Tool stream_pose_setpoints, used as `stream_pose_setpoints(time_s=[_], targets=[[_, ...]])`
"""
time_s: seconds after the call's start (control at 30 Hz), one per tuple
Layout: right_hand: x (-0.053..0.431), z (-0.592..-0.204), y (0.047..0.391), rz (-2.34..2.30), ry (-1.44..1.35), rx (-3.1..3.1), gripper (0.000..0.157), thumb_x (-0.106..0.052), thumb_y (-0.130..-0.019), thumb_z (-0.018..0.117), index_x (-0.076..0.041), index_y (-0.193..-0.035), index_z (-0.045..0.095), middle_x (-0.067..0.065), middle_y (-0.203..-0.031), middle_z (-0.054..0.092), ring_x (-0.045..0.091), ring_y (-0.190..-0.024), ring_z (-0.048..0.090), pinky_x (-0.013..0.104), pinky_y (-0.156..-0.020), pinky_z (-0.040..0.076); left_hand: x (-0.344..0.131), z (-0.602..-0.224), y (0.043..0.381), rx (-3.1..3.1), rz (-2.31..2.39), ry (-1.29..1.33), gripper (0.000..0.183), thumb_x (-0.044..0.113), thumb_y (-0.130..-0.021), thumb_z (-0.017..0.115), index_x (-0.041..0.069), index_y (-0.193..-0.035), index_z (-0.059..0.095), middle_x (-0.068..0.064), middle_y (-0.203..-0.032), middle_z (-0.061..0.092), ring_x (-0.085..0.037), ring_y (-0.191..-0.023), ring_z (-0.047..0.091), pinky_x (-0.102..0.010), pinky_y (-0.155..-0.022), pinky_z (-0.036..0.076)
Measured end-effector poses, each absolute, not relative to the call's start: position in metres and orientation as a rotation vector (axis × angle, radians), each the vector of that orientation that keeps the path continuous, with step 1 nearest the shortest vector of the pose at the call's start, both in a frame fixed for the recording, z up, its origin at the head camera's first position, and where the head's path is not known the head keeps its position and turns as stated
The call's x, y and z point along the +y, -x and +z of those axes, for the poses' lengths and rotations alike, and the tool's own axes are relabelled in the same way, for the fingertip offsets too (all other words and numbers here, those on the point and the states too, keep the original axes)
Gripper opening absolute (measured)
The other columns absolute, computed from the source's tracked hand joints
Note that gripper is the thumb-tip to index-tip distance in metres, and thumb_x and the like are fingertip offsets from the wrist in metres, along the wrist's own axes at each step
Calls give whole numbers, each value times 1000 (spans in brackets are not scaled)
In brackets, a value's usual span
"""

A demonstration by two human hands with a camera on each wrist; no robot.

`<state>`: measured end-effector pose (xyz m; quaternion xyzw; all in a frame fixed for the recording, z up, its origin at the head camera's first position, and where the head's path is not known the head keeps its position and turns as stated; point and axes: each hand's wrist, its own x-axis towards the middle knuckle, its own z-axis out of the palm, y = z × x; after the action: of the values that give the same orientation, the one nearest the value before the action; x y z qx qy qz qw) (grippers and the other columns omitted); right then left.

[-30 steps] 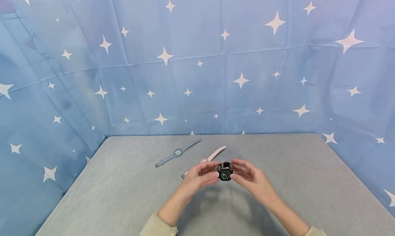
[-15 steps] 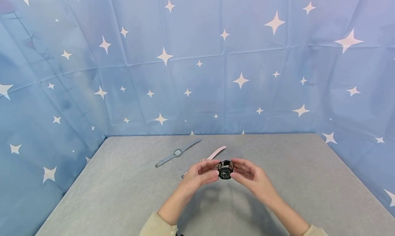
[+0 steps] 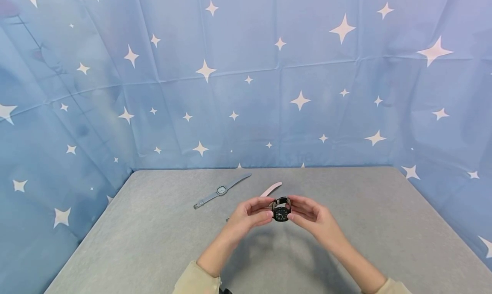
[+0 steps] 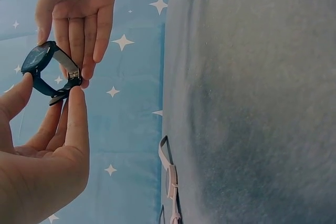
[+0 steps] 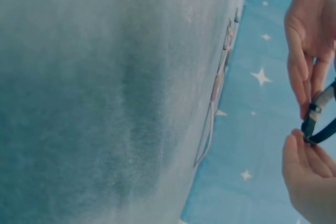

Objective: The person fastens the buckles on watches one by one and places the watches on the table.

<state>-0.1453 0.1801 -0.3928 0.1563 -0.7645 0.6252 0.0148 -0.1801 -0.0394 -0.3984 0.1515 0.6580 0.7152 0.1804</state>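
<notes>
A black wristwatch [image 3: 282,214] hangs above the grey table between both hands, dial toward the head camera. Its strap [image 4: 67,65] curves into a loop behind the case, with a metal buckle showing in the left wrist view. My left hand [image 3: 247,219] pinches it from the left, thumb at the case and fingers at the strap. From the right, my right hand [image 3: 317,220] holds it with the thumb at the case edge and the fingers along the strap. In the right wrist view only part of the watch's strap [image 5: 325,132] shows.
Behind the left hand a pink-strapped watch [image 3: 271,189] lies on the table [image 3: 134,238], its middle hidden in the head view. A blue-grey watch [image 3: 221,190] lies stretched out farther left. Blue star-patterned cloth [image 3: 246,114] hangs along the back and sides.
Both hands have raised the black watch slightly in the head view, and its strap loop shows wider. The left hand now covers more of the pink watch.
</notes>
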Motion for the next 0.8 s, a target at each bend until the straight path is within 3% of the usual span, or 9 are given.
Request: stream_pose_setpoints(time_s=[0.8], targets=[[183,-391,153,1901,-445,-2421,51,-11,-95,67,8,-139,50,33,-135,57,-7,-110,63,13,-92,50,-36,-393,189,1929,1991,-471,41,8,-95,65,-4,-133,58,-23,-134,62,-13,-108,68,-32,-95,56]])
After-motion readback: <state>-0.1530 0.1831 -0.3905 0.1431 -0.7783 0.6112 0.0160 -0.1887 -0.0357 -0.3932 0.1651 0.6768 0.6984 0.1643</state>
